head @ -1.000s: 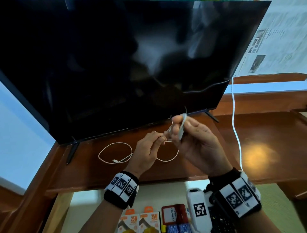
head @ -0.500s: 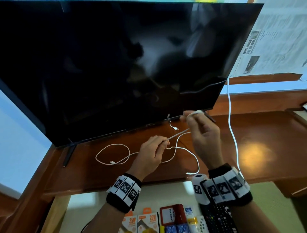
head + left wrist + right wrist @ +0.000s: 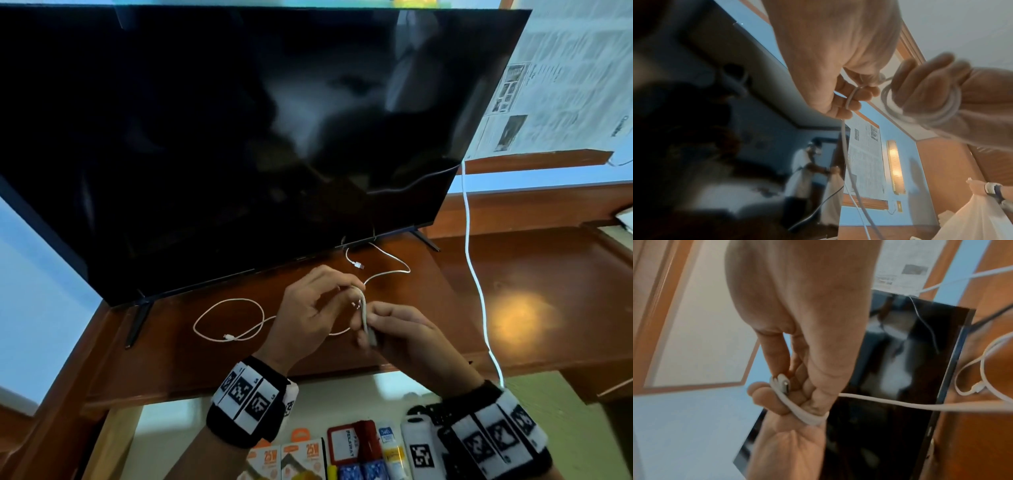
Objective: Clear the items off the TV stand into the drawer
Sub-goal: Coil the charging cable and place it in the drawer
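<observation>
A white charging cable lies in loose loops on the wooden TV stand, in front of the black TV. Both hands hover close together over the stand's front edge. My right hand has a small coil of the cable wound round its curled fingers, with one plug pinned under the thumb. My left hand pinches the cable just beside that coil. A slack stretch with another plug trails back towards the TV.
Below the stand the drawer stands open, holding orange boxes, a red case and a black remote. A thicker white cord hangs from the TV's right side across the stand. Newspaper covers the wall at right.
My right hand, stretched out towards the TV half a second ago, has come back down to the left hand, with more cable wound on its fingers. The loop on the left stays put.
</observation>
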